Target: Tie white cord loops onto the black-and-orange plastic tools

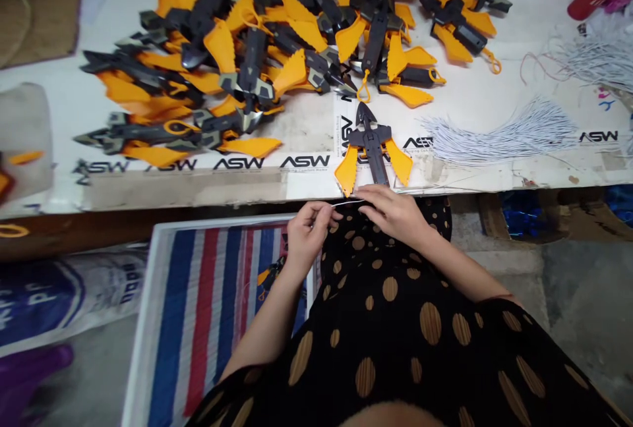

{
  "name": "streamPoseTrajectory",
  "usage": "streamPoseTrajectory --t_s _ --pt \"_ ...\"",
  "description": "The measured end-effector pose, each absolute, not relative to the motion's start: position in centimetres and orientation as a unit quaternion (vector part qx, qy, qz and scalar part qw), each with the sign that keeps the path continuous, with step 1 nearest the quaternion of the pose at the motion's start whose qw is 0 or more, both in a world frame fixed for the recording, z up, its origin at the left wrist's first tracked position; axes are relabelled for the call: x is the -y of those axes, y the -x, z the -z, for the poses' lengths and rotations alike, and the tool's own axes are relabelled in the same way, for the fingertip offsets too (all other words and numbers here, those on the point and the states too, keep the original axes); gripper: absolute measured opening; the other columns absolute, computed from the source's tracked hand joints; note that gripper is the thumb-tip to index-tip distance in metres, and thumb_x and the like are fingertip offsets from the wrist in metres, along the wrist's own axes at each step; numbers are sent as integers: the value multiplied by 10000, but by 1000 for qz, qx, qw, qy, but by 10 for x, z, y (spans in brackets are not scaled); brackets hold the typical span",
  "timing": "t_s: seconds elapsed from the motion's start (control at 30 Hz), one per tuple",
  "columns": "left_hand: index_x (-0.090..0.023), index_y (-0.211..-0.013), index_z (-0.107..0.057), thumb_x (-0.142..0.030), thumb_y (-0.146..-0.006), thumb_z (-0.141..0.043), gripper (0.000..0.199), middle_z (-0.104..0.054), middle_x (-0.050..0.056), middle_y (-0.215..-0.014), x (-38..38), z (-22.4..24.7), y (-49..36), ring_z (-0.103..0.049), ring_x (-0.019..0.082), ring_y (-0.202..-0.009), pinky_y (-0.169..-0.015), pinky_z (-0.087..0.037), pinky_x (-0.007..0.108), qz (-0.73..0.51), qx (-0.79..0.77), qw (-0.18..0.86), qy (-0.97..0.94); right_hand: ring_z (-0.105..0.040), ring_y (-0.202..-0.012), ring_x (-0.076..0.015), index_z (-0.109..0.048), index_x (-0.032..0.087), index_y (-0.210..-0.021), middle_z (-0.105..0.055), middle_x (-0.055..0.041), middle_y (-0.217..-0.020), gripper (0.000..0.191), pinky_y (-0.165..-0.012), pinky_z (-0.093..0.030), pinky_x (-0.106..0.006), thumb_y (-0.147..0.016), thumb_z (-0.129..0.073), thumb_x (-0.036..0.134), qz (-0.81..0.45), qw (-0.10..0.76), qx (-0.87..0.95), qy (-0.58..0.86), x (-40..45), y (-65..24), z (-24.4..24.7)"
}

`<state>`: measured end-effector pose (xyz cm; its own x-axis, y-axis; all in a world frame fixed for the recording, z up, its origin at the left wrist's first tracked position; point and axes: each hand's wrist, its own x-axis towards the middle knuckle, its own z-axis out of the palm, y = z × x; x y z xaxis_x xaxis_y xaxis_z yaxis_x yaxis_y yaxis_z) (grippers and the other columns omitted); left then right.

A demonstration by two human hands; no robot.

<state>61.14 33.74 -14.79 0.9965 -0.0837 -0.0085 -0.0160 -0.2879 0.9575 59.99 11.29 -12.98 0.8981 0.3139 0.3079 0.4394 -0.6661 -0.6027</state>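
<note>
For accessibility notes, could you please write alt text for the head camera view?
A person's left hand and right hand hold a thin white cord at a table edge, beside a black-and-orange plastic toy piece. More such pieces lie heaped behind, near a bundle of white cords.

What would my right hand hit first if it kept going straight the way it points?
Your right hand would probably meet the orange plastic fin of the black toy piece at the table edge first, though depth is hard to judge from this view.
</note>
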Motion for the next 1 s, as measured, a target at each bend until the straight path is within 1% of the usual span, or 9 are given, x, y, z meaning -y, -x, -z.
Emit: streamPoseTrajectory --t_s 0.07,0.2,0.27,0.33,0.5,0.6,0.73,0.87,1.0 --pt "-172 -877 -660 -429 -947 -622 269 -740 32 -757 -333 148 -609 -655 128 -600 -623 -532 234 34 39 607 -793 -682 -1153 -160 -664 203 -1281 -707 -88 -1288 307 -946 -549 -259 -1052 -493 313 76 400 230 884 -127 -603 133" --pt "-170 -873 -666 -433 -938 -636 272 -738 36 -751 -324 145 -608 -657 133 -604 -618 -536 238 54 37 633 -771 -715 -958 -145 -721 204 -1119 -761 -58 -1044 251 -852 -537 -239 -1049 -493 282 59 440 229 867 -139 -607 138" --pt "-166 -880 -670 -447 -931 -647 286 -746 42 -770 -323 145 -611 -642 125 -591 -611 -531 234 64 23 642 -763 -703 -895 -142 -723 194 -1066 -748 -58 -990 239 -810 -517 -233 -1042 -501 280 62 439 208 872 -136 -611 134" --pt "-159 -912 -677 -464 -921 -661 305 -755 47 -791 -322 148 -617 -616 108 -564 -595 -513 222 60 -1 648 -759 -688 -863 -147 -713 179 -1045 -734 -63 -983 226 -763 -487 -239 -1032 -504 265 61 403 179 895 -130 -617 126" --pt "-127 -1092 -687 -531 -851 -722 472 -767 67 -811 -317 163 -631 -589 94 -493 -533 -482 215 80 -28 666 -741 -678 -896 -187 -686 170 -1057 -712 -74 -1053 248 -707 -393 -289 -1046 -453 254 -7 230 150 961 -127 -635 105" --pt "-118 -1120 -685 -545 -803 -763 537 -773 75 -815 -313 168 -634 -603 103 -485 -525 -496 226 98 -30 677 -729 -678 -898 -193 -674 178 -1079 -707 -69 -1088 274 -669 -347 -308 -1064 -418 275 -43 170 162 971 -133 -639 98" --pt "-122 -1091 -688 -525 -783 -786 516 -775 71 -807 -309 167 -635 -607 107 -480 -520 -498 231 99 -30 684 -722 -677 -905 -198 -661 176 -1106 -705 -74 -1109 278 -666 -332 -314 -1068 -411 292 -62 141 164 974 -138 -639 97" --pt "-124 -1073 -688 -518 -776 -788 503 -772 68 -786 -308 167 -635 -597 107 -468 -503 -489 230 97 -32 690 -717 -677 -927 -199 -653 173 -1101 -708 -78 -1108 283 -700 -346 -303 -1072 -404 304 -55 142 149 977 -138 -639 101" --pt "-121 -1066 -692 -510 -785 -780 488 -771 69 -789 -306 167 -635 -593 106 -477 -505 -497 233 95 -33 696 -711 -679 -923 -199 -654 171 -1084 -711 -75 -1095 283 -696 -346 -302 -1072 -405 306 -50 139 149 978 -137 -638 104"
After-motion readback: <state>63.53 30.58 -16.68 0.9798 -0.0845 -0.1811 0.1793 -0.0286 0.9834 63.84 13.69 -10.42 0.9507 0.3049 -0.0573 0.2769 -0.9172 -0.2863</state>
